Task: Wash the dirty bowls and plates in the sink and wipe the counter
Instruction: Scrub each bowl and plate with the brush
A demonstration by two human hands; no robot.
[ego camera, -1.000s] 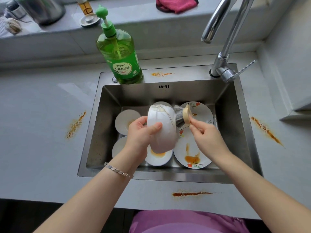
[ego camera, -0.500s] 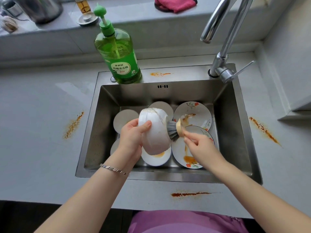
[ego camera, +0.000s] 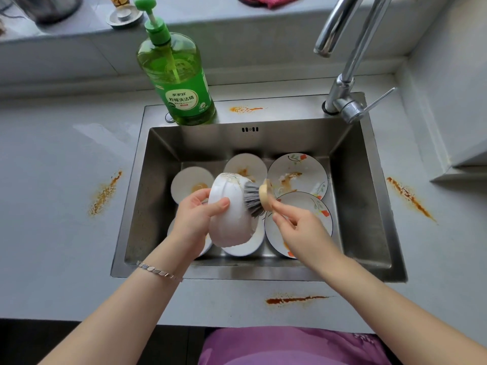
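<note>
Two hands meet over the middle of the sink [ego camera: 363, 206]: the left hand [ego camera: 196, 217] grips the tilted white bowl [ego camera: 232, 219], the right hand [ego camera: 303, 230] pinches the dish brush [ego camera: 257, 197] against it. I fear a hard push could drop the bowl onto the dirty plates [ego camera: 303, 169] below.

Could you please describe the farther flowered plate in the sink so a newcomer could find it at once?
Look into the steel sink below the tap. Two flowered plates lie on its right side. The farther plate sits by the back wall and bears brown smears, while the right hand partly hides the nearer plate.
</note>
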